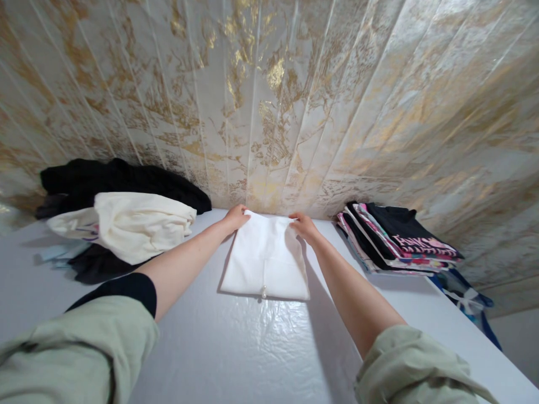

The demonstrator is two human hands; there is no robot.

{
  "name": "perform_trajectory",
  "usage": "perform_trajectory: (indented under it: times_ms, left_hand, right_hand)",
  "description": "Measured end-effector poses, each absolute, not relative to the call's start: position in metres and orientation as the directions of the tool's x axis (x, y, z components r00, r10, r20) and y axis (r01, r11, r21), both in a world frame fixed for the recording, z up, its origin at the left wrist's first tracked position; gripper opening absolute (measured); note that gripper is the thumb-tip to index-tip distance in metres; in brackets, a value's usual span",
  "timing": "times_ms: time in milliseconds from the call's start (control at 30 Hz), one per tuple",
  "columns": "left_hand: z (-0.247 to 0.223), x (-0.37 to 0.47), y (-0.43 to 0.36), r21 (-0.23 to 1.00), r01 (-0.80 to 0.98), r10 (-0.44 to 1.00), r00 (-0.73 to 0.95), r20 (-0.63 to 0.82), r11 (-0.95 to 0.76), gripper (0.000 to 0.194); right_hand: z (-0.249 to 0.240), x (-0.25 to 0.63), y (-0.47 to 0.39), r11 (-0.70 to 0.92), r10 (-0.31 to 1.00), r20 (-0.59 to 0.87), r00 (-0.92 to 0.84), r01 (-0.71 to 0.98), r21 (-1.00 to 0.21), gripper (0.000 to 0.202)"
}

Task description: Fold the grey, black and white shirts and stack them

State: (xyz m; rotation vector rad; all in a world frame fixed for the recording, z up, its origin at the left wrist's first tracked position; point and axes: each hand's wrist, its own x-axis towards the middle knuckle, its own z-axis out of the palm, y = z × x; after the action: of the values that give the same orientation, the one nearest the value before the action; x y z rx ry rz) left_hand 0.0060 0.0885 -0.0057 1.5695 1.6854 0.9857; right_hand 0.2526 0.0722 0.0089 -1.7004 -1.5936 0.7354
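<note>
A white garment (269, 258), folded into a near rectangle, lies in the middle of the white table, with a small pearl-like bead at its near edge. My left hand (236, 217) grips its far left corner between thumb and fingers. At the far right corner, my right hand (303, 226) pinches the same cloth. Both arms reach forward from rolled-up light green sleeves.
Loose cream (143, 224) and black (126, 179) clothes are heaped at the left. A stack of folded clothes (400, 235) stands on the table (236, 353) at the right, a blue item (469, 303) beyond its edge. A gold-patterned wall covering (269, 112) rises behind.
</note>
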Motion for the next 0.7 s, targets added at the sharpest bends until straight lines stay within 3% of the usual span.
perform_trajectory:
  times_ms: [333,533,700]
  left_hand:
    - [-0.006,0.008,0.101,0.813,0.581,0.981,-0.169,0.093,0.023,0.022]
    - [-0.013,0.000,0.094,0.793,0.603,0.966,-0.245,0.082,0.085,0.031]
    - [-0.012,-0.004,0.094,0.757,0.638,0.950,-0.301,0.081,0.138,0.022]
  right_hand:
    - [0.017,0.246,0.094,0.123,0.978,0.207,0.036,0.697,-0.706,0.041]
    - [-0.004,0.254,0.089,0.003,0.958,0.206,0.201,0.707,-0.707,0.048]
    - [-0.017,0.267,0.083,-0.152,0.931,0.137,0.337,0.701,-0.697,0.029]
